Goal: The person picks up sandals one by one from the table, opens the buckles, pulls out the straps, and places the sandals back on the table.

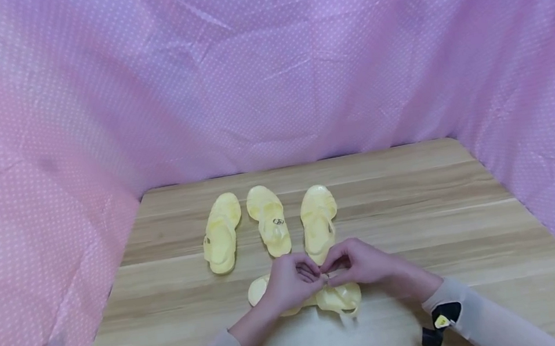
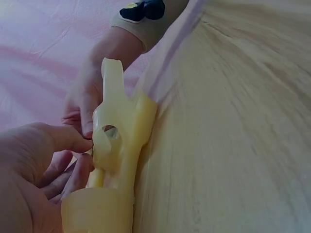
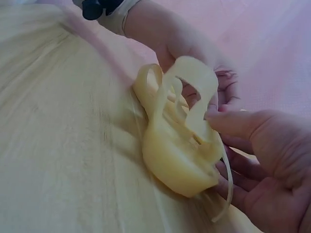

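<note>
A pale yellow jelly sandal (image 1: 340, 300) lies crosswise on the table near its front, toe to the left. My left hand (image 1: 296, 283) reaches over its middle and pinches the strap between thumb and fingers. From the other side my right hand (image 1: 362, 264) holds the same strap, thumb on top and fingers under it. The fingertips of both hands nearly meet there. In the left wrist view the strap (image 2: 109, 150) shows a round hole near the fingertips. A thin loose strip (image 3: 228, 182) hangs from the sandal beside the right fingers. The hands hide part of the sole.
Behind the hands stand three more yellow sandals on the wooden table (image 1: 419, 207): a left one (image 1: 221, 241), a middle one (image 1: 263, 204) with a dark mark, and a right one (image 1: 317, 203) close to the fingers. Pink dotted cloth (image 1: 265, 81) surrounds the table.
</note>
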Tool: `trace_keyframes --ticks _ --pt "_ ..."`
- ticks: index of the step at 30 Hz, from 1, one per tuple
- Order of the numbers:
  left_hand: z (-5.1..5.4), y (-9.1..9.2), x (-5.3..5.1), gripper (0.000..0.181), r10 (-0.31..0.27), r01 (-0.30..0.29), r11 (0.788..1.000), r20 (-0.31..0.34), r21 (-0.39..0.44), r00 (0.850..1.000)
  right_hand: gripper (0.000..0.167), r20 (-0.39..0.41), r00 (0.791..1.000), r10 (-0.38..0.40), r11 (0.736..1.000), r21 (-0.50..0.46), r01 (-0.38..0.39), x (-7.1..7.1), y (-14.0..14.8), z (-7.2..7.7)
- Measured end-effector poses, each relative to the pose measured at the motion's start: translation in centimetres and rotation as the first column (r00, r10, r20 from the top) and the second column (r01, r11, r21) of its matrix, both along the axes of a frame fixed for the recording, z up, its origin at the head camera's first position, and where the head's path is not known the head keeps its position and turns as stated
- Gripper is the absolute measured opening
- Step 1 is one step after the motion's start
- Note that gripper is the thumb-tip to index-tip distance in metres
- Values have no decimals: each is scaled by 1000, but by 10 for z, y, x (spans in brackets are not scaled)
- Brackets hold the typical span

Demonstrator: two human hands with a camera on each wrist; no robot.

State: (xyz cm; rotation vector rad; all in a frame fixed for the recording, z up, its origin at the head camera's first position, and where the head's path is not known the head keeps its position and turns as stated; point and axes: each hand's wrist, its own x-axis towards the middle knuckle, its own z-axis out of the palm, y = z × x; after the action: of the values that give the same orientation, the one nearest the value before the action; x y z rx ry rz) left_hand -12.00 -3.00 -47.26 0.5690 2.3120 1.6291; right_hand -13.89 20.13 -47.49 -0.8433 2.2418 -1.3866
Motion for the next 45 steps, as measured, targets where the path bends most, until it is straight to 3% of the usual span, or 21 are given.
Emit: trace_keyframes --ticks 5,11,15,19,24,29,33,37,45 --pt "-2 3 -3 15 -34 31 999 -93 -31 995 18 -19 999 -29 999 44 30 -3 0 0" --pt "-7 0 -2 25 -30 15 997 -194 -77 980 16 -43 998 -46 998 41 48 -2 0 -3" --pt "-8 -2 -1 16 -37 31 999 -148 -40 988 17 -44 998 -51 998 21 52 -1 0 -5" --pt "-1 -2 -1 14 -45 44 999 -76 -11 996 17 -47 998 -51 998 21 52 -1 -1 -4" --pt "6 0 -2 11 -74 69 997 -117 -45 990 17 -56 998 -41 999 4 41 -1 1 -3" --pt "1 3 -4 12 -86 80 996 -163 -39 983 16 -97 995 -15 1000 -9 14 -3 0 -5" --pt "-6 1 -6 15 -69 68 998 -142 -14 987 15 -82 996 -21 1000 -13 20 -2 0 -7" --pt "-6 0 -5 14 -63 63 998 -98 -4 993 17 -48 998 -39 999 -24 38 -1 1 -10" --pt "9 -2 -4 10 -43 25 988 -117 -150 992 17 -35 997 -70 997 20 71 0 -3 -6"
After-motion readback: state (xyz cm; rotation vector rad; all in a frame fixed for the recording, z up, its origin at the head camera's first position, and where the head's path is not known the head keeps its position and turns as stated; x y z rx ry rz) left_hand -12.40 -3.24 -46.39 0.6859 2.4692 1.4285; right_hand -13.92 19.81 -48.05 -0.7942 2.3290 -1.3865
